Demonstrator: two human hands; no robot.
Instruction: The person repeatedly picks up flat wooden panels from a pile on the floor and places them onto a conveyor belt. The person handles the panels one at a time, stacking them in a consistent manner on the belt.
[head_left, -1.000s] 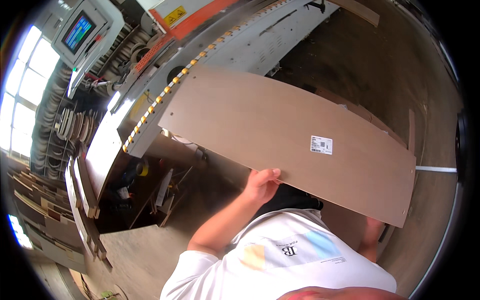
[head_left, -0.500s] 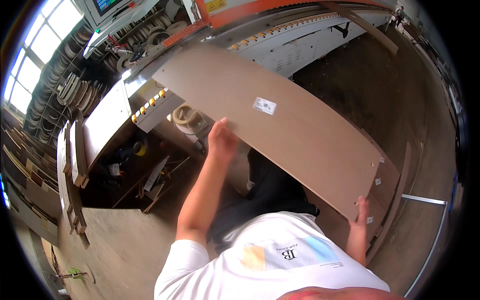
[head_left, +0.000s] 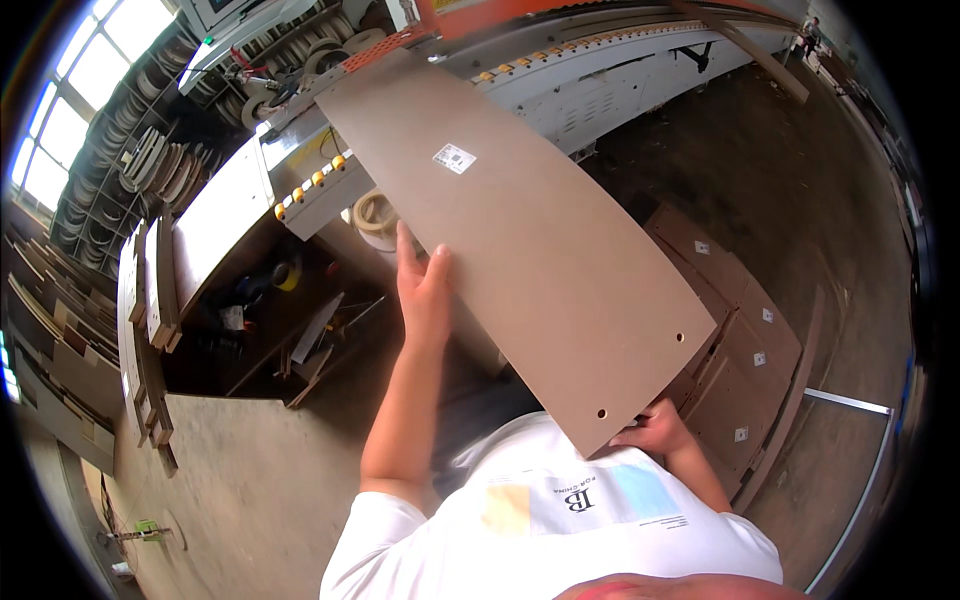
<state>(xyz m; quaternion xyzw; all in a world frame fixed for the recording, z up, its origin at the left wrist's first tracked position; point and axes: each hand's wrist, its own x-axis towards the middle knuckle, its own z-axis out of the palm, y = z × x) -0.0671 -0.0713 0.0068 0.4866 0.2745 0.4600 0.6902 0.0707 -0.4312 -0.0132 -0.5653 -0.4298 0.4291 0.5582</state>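
A long brown wooden board (head_left: 530,260) slants in front of me, its far end over the machine's edge. It bears a white label and has two round holes near its close end. My left hand (head_left: 426,300) grips the board's left edge, thumb at the top face and other fingers along the side, partly hidden. At the near end, by my shirt, my right hand (head_left: 658,430) holds the board's edge from below, with some fingers hidden under it.
An orange and white machine (head_left: 590,95) with yellow rollers stretches across the back. To the right lies a stack of labelled boards (head_left: 745,350). A workbench (head_left: 215,225) with tools inside stands left, near racks of edging rolls (head_left: 155,175). A tape roll (head_left: 374,212) sits beside the board.
The board has swung round so its near end comes left and closer to my body. My right hand has moved left with it; my left hand has shifted slightly left.
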